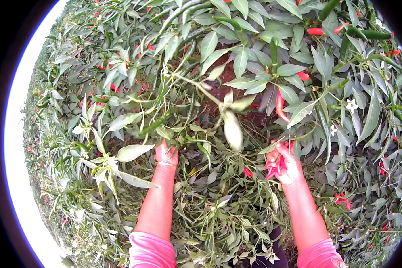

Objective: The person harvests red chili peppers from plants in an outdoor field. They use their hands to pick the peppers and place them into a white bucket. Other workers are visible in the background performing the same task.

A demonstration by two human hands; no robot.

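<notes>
My right hand (285, 164) is closed round several red chili peppers (274, 169), which poke out at its left side. My left hand (166, 153) reaches in among the leaves of a chili plant; its fingertips are hidden by foliage, so whether they grip anything does not show. A thin band circles that wrist. A curved red chili (280, 105) hangs just above my right hand, and green chilies (204, 152) hang right of my left hand. Another red chili (247, 172) lies between the two hands among stems.
Dense chili plants surround both arms. A blurred leafy stem (232, 129) stands close to the camera between the hands. White-flowered shoots (112, 164) rise at left. Long green chilies (323, 124) hang at right, and reddish soil (226, 70) shows through near the top middle.
</notes>
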